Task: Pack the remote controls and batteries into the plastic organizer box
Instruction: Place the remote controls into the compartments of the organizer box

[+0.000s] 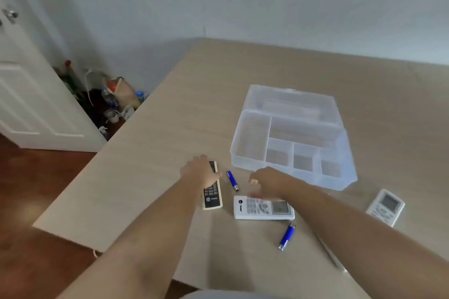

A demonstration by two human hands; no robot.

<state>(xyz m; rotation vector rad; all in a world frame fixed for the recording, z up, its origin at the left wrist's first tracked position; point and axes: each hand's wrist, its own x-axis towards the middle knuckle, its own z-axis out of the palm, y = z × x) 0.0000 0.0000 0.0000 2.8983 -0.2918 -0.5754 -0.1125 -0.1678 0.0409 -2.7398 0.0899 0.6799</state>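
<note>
While both arms reach over the worktop [150,143], things lie as follows.

Left hand [200,171]: lies palm down on the upper half of the dark remote [212,193]; its fingers are bent over the remote's far end, but whether they grip it or only rest there I cannot tell.

Right hand [267,183]: hovers over the top edge of the white remote [263,207], fingers loosely spread and curled downward, holding nothing.

Dark remote: beige case with a black face, lying lengthwise, near the worktop's left edge.

White remote: lies crosswise just right of the dark one, screen toward the right.

Third remote [385,206]: white with a screen, well apart to the right, near the box's front right corner.

Far battery [232,180]: blue, on the worktop between the two hands, just beside the dark remote.

Near battery [287,236]: blue, on the worktop, just in front of the white remote.

Organizer box [245,165]: clear plastic, lid folded open behind it, all compartments bare, standing beyond the hands.

Door [31,94]: white, at the left, with bags and bottles [116,99] on the floor beside it.
</note>
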